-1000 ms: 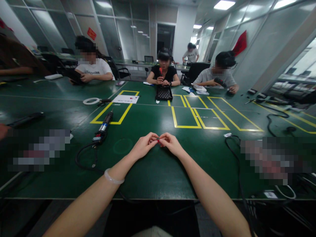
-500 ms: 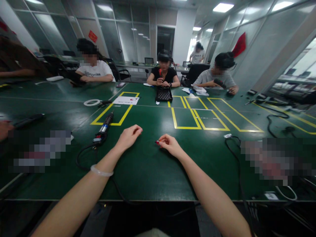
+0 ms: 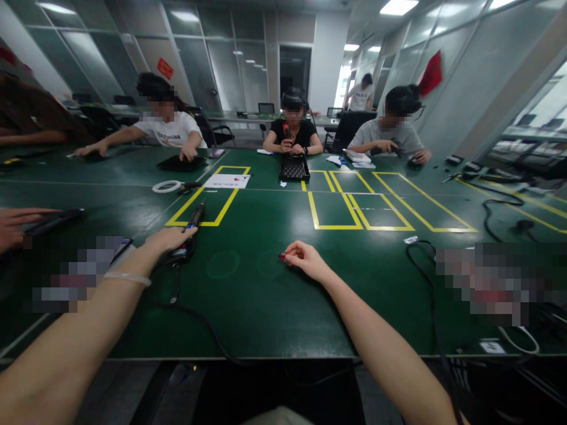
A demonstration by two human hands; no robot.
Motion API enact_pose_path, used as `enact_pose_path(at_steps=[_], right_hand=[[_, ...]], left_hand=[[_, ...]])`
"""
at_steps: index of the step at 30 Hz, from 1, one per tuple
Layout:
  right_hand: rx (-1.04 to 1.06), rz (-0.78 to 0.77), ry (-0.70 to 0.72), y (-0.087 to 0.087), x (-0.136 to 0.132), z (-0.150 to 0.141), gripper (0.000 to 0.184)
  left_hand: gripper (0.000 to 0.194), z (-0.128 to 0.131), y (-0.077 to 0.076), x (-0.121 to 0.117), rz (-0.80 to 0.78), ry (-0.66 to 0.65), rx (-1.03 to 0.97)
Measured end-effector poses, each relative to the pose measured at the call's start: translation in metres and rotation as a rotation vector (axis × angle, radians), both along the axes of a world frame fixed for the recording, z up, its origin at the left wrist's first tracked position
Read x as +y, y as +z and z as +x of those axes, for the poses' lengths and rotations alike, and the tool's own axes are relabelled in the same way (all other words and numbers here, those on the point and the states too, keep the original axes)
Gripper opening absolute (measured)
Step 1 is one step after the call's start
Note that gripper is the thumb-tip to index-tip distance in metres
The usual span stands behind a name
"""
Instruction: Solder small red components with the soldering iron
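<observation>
My left hand point(image 3: 170, 239) is at the electric screwdriver point(image 3: 195, 217) on the left of the green table. Its fingers close over the dark body, and the bit points away from me. The screwdriver still lies on the table; my palm side is hidden. Near the middle, my right hand point(image 3: 303, 260) pinches a small red piece point(image 3: 282, 256) with a shiny part, too small to name, between thumb and fingertips just above the tabletop. A black cord point(image 3: 204, 321) runs across the table below my left hand.
Yellow tape outlines point(image 3: 336, 228) mark the green table point(image 3: 266, 319). A white paper sheet point(image 3: 228, 180) lies ahead, and a black tray point(image 3: 294, 170) stands before a person opposite. Other people sit around the table. Black cables point(image 3: 427, 283) lie at right.
My left hand has moved left from the middle and come down onto the electric screwdriver. My right hand stays put with the red piece. A person at far left has lowered a dark tray.
</observation>
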State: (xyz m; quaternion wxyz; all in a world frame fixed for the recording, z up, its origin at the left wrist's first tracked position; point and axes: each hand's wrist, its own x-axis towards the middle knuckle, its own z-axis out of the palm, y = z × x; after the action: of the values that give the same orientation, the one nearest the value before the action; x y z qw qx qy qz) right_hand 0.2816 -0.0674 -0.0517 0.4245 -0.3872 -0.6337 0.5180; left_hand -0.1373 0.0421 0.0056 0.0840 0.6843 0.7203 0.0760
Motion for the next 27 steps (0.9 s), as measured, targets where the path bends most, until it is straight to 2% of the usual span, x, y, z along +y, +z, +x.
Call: enact_pose_path(at_steps=[4,8,15,20,23,27], right_hand=[[-0.012,-0.005,0.020,0.000,-0.001,0.000,0.020],[-0.028,0.022,0.028,-0.001,-0.001,-0.001,0.019],[-0.165,0.134,0.010,0.006,-0.005,0.001,0.020],[-0.191,0.121,0.014,0.011,-0.007,-0.001,0.017],[-0.204,0.136,0.017,0.009,-0.006,-0.002,0.016],[-0.251,0.182,0.034,0.004,-0.006,-0.002,0.015]], left_hand=[[0.063,0.017,-0.009,0.001,-0.152,0.037,0.035],[0.071,0.049,-0.015,-0.008,-0.172,0.020,0.040],[0.079,0.148,-0.013,-0.050,-0.165,-0.028,0.088],[0.076,0.206,-0.011,-0.072,-0.121,-0.068,0.095],[0.074,0.226,-0.010,-0.078,-0.102,-0.092,0.081],[0.072,0.238,-0.009,-0.084,-0.083,-0.098,0.072]])
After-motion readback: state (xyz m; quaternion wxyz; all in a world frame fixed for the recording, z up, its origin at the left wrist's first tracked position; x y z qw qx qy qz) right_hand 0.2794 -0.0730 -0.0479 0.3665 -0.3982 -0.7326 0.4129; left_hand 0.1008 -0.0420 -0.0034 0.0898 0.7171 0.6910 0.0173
